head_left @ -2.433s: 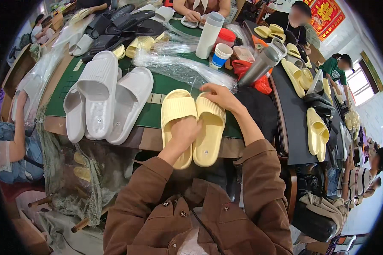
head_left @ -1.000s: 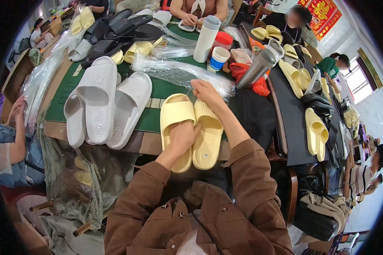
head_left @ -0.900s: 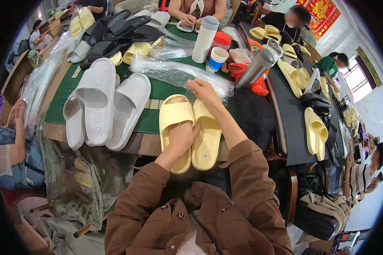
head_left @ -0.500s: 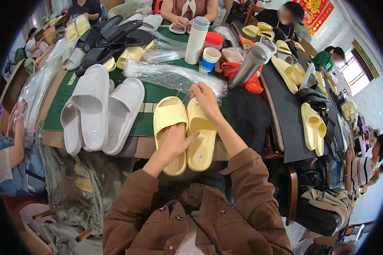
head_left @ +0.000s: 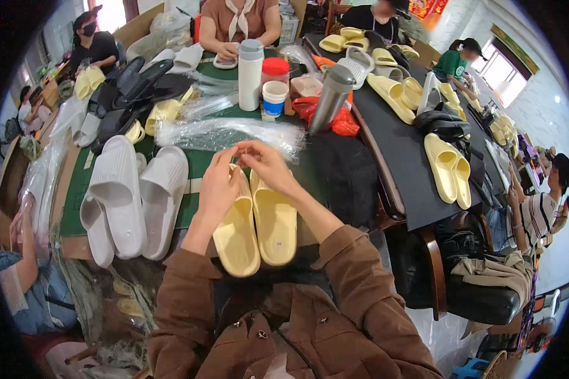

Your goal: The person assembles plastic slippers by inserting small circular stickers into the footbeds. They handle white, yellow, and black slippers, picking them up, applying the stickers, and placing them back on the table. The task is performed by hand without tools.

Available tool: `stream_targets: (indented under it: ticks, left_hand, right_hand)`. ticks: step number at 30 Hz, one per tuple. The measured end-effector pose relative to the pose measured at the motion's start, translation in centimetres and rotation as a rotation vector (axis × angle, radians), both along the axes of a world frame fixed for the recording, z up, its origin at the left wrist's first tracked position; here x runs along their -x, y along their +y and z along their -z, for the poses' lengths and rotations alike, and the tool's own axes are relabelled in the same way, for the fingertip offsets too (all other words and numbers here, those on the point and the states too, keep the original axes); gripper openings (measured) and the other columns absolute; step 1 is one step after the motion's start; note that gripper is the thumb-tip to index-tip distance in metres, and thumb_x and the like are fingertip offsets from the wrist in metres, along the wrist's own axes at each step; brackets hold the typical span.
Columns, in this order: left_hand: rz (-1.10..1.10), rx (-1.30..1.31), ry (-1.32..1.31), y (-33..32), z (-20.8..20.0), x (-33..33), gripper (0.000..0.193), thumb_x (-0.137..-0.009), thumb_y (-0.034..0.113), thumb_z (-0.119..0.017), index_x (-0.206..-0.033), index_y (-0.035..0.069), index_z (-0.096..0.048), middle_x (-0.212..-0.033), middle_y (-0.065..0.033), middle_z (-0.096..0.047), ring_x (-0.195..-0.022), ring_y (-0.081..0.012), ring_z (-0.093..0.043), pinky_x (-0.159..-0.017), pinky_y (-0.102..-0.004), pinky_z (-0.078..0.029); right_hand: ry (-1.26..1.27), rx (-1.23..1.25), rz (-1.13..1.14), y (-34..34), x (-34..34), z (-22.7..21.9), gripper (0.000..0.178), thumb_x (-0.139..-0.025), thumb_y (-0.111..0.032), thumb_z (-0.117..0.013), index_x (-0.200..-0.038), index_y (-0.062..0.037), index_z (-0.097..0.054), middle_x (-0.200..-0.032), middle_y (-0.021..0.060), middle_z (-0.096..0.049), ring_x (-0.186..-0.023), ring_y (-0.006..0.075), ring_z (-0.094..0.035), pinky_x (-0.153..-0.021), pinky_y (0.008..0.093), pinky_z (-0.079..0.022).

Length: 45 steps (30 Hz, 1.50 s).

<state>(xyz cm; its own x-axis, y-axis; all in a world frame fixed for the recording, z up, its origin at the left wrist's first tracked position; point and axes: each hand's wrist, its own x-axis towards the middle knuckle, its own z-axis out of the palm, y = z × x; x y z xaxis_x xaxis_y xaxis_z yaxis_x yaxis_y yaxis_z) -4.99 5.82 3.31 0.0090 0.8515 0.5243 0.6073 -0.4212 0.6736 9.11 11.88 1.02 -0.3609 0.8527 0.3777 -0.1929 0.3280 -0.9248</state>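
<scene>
A pair of pale yellow slide slippers [head_left: 278, 230] lies side by side at the table's near edge, soles down, toes pointing away from me. Over their toe ends my left hand [head_left: 216, 189] and my right hand [head_left: 267, 165] come together, fingertips almost meeting. Both have bent, pinched fingers; anything thin between them is too small to make out. My hands partly cover the slippers' straps. Just beyond lies a bundle of clear plastic strips [head_left: 234, 134]. Left of my hands, several grey slippers [head_left: 117, 202] lean together.
Behind the strips stand a white bottle [head_left: 250, 79], a red-lidded jar [head_left: 275, 69], a white-and-blue cup [head_left: 274, 100] and a steel tumbler [head_left: 330, 101] by a red bag [head_left: 344, 121]. Black slippers [head_left: 129, 85] pile up far left. A black-topped table [head_left: 417, 189] with yellow slippers adjoins right. Co-workers sit around.
My left hand has come out of the left yellow slipper and up to its toe end, meeting my right hand there. The view has shifted slightly.
</scene>
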Motion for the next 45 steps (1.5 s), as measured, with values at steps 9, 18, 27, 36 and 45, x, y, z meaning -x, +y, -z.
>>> stream_targets:
  ticks: [9,18,27,36,45]
  left_hand:
    - [0.007,0.207,-0.123,4.0,1.3,-1.3,0.028,-0.087,0.003,-0.057,-0.113,0.003,-0.047,-0.096,-0.0196,-0.063,-0.079,-0.0305,-0.064,-0.068,-0.0372,-0.049]
    - [0.019,0.039,-0.255,3.0,2.5,-1.9,0.02,-0.088,0.004,-0.059,-0.107,0.001,-0.055,-0.086,-0.012,-0.064,-0.07,-0.0177,-0.061,-0.064,-0.03,-0.049]
    - [-0.035,0.137,-0.371,2.3,1.9,-1.8,0.01,-0.087,0.007,-0.062,-0.091,-0.001,-0.061,-0.076,-0.0052,-0.063,-0.069,-0.0103,-0.057,-0.064,-0.0262,-0.046]
    - [-0.021,0.189,-0.489,3.0,3.0,-0.7,0.012,-0.089,0.01,-0.061,-0.09,-0.002,-0.063,-0.075,-0.0029,-0.062,-0.069,-0.0085,-0.055,-0.064,-0.0242,-0.045]
    - [-0.039,0.18,-0.467,2.1,2.2,-1.6,0.014,-0.09,0.013,-0.06,-0.087,0.0,-0.062,-0.074,0.0012,-0.057,-0.067,-0.0057,-0.047,-0.062,-0.0225,-0.039]
  right_hand:
    - [-0.067,0.073,0.142,-0.1,-1.2,-0.2,0.022,-0.097,-0.011,-0.048,-0.106,0.0023,-0.063,-0.083,0.0038,-0.063,-0.072,0.009,-0.058,-0.068,0.0249,-0.05]
    - [-0.168,-0.098,0.217,-0.7,-0.7,-0.1,0.02,-0.094,-0.013,-0.053,-0.095,0.0008,-0.066,-0.088,0.007,-0.058,-0.071,0.0127,-0.058,-0.062,0.0268,-0.048]
    - [-0.145,0.061,0.154,0.2,-1.1,0.1,0.018,-0.094,-0.016,-0.055,-0.097,-0.0031,-0.067,-0.088,0.002,-0.06,-0.073,0.0079,-0.056,-0.063,0.0225,-0.046]
    - [-0.14,-0.011,0.153,0.3,-0.8,0.4,0.025,-0.093,-0.008,-0.05,-0.112,-0.0012,-0.064,-0.093,0.0088,-0.061,-0.076,0.013,-0.059,-0.067,0.0276,-0.05]
    - [-0.153,0.055,0.122,-0.4,-1.0,0.2,0.017,-0.089,-0.005,-0.056,-0.102,-0.001,-0.065,-0.088,0.0045,-0.064,-0.076,0.0106,-0.059,-0.067,0.0252,-0.048]
